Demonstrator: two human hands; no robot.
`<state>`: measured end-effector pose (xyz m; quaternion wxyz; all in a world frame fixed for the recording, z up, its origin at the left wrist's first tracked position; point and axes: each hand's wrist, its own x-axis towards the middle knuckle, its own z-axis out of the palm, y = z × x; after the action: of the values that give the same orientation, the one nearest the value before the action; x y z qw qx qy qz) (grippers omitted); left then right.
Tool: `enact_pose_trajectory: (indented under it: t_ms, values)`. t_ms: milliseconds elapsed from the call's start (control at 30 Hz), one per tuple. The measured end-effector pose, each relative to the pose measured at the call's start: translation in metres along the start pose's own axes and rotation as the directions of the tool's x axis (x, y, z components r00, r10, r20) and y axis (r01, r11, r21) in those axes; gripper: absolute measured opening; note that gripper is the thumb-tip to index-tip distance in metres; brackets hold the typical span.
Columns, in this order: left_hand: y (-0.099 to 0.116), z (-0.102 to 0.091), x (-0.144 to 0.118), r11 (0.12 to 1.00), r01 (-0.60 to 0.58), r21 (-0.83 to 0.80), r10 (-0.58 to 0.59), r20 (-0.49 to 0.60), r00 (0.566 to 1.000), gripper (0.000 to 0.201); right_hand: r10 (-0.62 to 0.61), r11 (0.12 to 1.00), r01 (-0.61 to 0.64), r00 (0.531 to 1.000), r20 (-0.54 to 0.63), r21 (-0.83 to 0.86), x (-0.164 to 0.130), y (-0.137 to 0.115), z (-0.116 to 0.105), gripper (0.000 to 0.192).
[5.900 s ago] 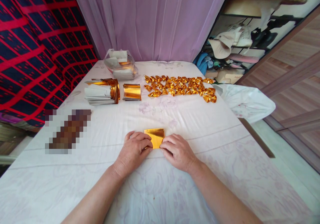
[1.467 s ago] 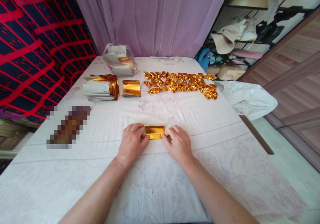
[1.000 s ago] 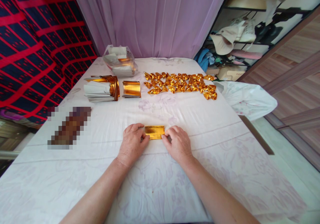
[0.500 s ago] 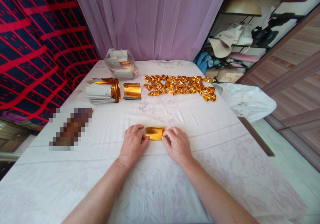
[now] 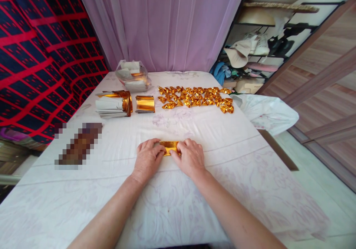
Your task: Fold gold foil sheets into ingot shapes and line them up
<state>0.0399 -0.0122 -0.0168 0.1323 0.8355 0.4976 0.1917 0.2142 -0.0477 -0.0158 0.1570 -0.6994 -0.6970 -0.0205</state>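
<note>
A shiny gold foil paper (image 5: 170, 145), folded into a small flat rectangle, lies on the table between my hands. My left hand (image 5: 148, 157) grips its left end, the thumb resting along the near edge. At the other end, my right hand (image 5: 191, 156) has its fingers closed over the paper, with the thumb reaching in to the near edge by the middle. Fingers cover both ends of the paper. Beyond the hands lie a small stack of gold foil sheets (image 5: 145, 104) and a thicker stack of foil paper (image 5: 111, 106), pale sides showing.
Rows of folded gold foil pieces (image 5: 194, 97) lie at the far right. A clear plastic bag (image 5: 132, 76) of more paper stands at the back left. A pixelated brown object (image 5: 80, 145) is at the left. A white bag (image 5: 269, 111) sits past the table's right edge.
My right hand has shifted left over the paper, its thumb now nearer the middle. My left thumb has moved up onto the paper's left end. The view has shifted slightly.
</note>
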Motion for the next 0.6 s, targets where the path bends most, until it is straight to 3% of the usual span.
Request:
enact_pose_trajectory:
  t_ms: [233,600]
  values:
    - [0.002,-0.001,0.0,1.0,0.007,0.015,-0.006,-0.007,1.0,0.018,0.027,0.998,-0.028,1.0,-0.002,-0.057,0.002,-0.009,-0.001,0.031]
    - [-0.001,0.0,0.001,1.0,0.002,-0.004,-0.002,-0.013,1.0,0.019,0.004,0.984,0.003,0.999,-0.037,0.178,-0.013,0.019,0.007,0.005]
